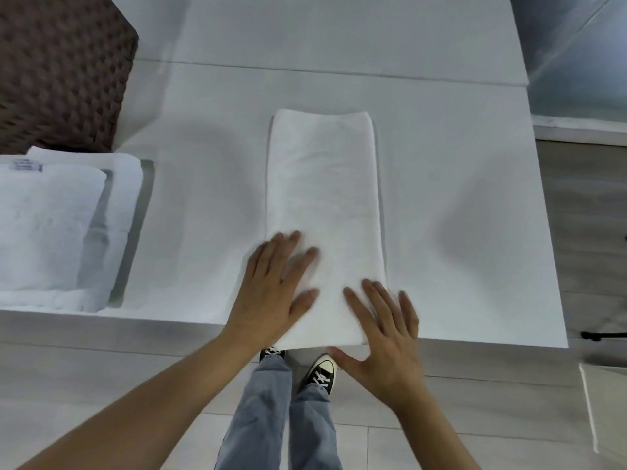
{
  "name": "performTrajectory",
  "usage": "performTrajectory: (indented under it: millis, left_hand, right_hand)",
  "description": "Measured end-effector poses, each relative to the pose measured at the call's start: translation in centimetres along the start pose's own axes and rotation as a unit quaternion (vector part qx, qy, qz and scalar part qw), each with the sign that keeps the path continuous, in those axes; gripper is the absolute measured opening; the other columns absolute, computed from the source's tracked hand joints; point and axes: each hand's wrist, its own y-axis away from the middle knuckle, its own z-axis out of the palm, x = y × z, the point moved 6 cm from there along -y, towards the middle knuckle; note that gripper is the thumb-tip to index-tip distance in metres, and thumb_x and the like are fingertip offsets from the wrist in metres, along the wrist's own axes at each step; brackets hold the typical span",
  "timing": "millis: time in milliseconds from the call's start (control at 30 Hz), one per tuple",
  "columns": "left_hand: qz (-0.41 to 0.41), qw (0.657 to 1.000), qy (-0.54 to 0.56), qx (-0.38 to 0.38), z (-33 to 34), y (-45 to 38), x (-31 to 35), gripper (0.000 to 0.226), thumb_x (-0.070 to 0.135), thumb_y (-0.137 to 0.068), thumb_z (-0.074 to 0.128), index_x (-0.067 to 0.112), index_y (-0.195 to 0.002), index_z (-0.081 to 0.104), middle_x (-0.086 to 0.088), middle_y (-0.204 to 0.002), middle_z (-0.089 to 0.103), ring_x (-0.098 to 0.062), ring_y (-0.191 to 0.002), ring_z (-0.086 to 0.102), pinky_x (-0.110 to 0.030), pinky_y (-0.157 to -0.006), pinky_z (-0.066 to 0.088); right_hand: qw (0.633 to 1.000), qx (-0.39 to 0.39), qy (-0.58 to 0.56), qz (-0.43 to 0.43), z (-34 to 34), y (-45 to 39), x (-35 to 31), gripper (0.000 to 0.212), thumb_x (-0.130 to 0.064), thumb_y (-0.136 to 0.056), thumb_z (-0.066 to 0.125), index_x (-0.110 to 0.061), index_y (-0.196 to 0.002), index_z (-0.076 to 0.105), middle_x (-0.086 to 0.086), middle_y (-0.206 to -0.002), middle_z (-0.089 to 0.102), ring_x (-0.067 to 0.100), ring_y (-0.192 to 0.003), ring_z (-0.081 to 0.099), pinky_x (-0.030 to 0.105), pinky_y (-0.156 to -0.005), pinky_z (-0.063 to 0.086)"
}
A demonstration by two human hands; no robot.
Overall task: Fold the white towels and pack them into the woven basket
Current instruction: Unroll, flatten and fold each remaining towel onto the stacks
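A white towel (324, 198), folded into a long narrow strip, lies lengthwise on the white table (458, 205), its near end at the front edge. My left hand (274, 290) lies flat with spread fingers on the towel's near left part. My right hand (386, 334) rests flat on the near right corner, its thumb over the table edge. The dark brown woven basket (61, 69) stands at the far left of the table. Its inside is hidden.
A stack of white towels (57, 228) lies at the table's left, in front of the basket. The table's right edge drops to a wood floor (590, 232). A white box corner (604, 405) stands at the lower right. My legs and shoes show below the table.
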Motion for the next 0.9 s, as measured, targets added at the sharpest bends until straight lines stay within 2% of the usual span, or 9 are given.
performTrajectory:
  millis: [133,300,367,433,533,600,667,733,900]
  left_hand:
    - [0.06,0.995,-0.012,-0.08,1.1,5.6,1.1,0.097,0.071,-0.081,0.063,0.021,-0.157,0.032,-0.01,-0.167,0.017,-0.032,-0.154,0.014,-0.056,-0.119,0.025]
    - [0.043,0.994,-0.014,-0.099,1.3,7.3,0.8,0.116,0.024,-0.059,0.089,0.02,-0.158,0.028,-0.01,-0.166,0.021,-0.031,-0.153,0.019,-0.054,-0.118,0.029]
    - [0.013,0.997,0.03,-0.064,0.6,7.3,0.8,0.105,0.026,-0.062,0.091,0.014,-0.152,0.039,-0.007,-0.159,0.036,-0.027,-0.15,0.028,-0.057,-0.117,0.029]
    - [-0.004,0.996,0.09,-0.013,-0.4,7.2,0.8,0.079,0.019,-0.068,0.087,0.013,-0.139,0.053,0.0,-0.147,0.051,-0.019,-0.143,0.041,-0.057,-0.117,0.028]
    - [-0.083,0.977,0.191,0.044,-1.8,6.7,0.7,0.047,0.017,-0.082,0.07,0.024,-0.127,0.057,0.014,-0.13,0.059,-0.009,-0.135,0.047,-0.043,-0.12,0.028]
    - [-0.181,0.955,0.225,0.065,-2.8,6.2,0.2,0.036,0.037,-0.092,0.052,0.022,-0.123,0.061,0.011,-0.123,0.063,-0.007,-0.131,0.046,-0.035,-0.106,0.04]
    - [-0.248,0.932,0.258,0.059,-3.7,5.6,-0.1,0.032,0.051,-0.098,0.04,0.031,-0.11,0.061,0.013,-0.099,0.071,-0.004,-0.098,0.063,-0.022,-0.082,0.048]
    - [-0.257,0.915,0.307,0.053,-4.6,4.9,0.0,0.023,0.055,-0.101,0.036,0.038,-0.089,0.045,0.018,-0.061,0.056,-0.003,-0.054,0.053,-0.011,-0.052,0.035]
    - [-0.296,0.872,0.368,0.13,-7.1,4.2,-0.9,0.031,0.053,-0.101,0.038,0.024,-0.093,0.047,-0.001,-0.072,0.058,-0.016,-0.054,0.053,-0.026,-0.046,0.036]
  right_hand:
    - [0.999,-0.012,0.021,-0.025,0.0,0.5,0.7,0.089,-0.022,-0.081,0.081,-0.02,-0.158,0.037,0.002,-0.166,0.029,0.023,-0.154,0.026,0.061,-0.119,0.028]
    - [0.998,0.042,-0.029,-0.03,-0.5,1.5,0.4,0.059,-0.015,-0.086,0.078,-0.014,-0.143,0.059,0.001,-0.152,0.051,0.02,-0.144,0.045,0.056,-0.114,0.036]
    - [0.996,0.065,-0.052,-0.022,-1.6,1.5,0.3,0.037,-0.029,-0.097,0.062,-0.013,-0.13,0.069,-0.003,-0.141,0.061,0.017,-0.133,0.056,0.053,-0.113,0.036]
    - [0.995,0.061,-0.076,0.015,-2.7,0.8,0.5,0.039,-0.046,-0.1,0.052,-0.017,-0.117,0.073,-0.009,-0.124,0.07,0.012,-0.121,0.062,0.047,-0.114,0.033]
    - [0.979,0.074,-0.152,0.114,-4.1,-0.3,0.7,0.02,-0.041,-0.086,0.07,-0.031,-0.102,0.069,-0.031,-0.104,0.066,-0.007,-0.122,0.047,0.037,-0.11,0.034]
    - [0.937,0.065,-0.241,0.244,-4.2,-0.5,1.3,0.024,-0.04,-0.082,0.082,-0.043,-0.095,0.062,-0.043,-0.104,0.058,-0.011,-0.127,0.039,0.029,-0.101,0.04]
    - [0.875,0.061,-0.342,0.338,-4.6,-0.5,1.4,0.03,-0.053,-0.075,0.084,-0.046,-0.098,0.067,-0.037,-0.118,0.057,-0.001,-0.127,0.051,0.019,-0.092,0.045]
    - [0.835,0.065,-0.426,0.343,-5.9,-1.4,0.5,0.038,-0.054,-0.072,0.083,-0.036,-0.104,0.074,-0.016,-0.115,0.071,0.005,-0.108,0.068,0.014,-0.079,0.052]
    - [0.831,-0.027,-0.503,0.237,-8.0,-3.9,-2.5,0.022,-0.028,-0.083,0.081,-0.034,-0.103,0.072,-0.01,-0.096,0.077,0.007,-0.087,0.071,0.018,-0.067,0.053]
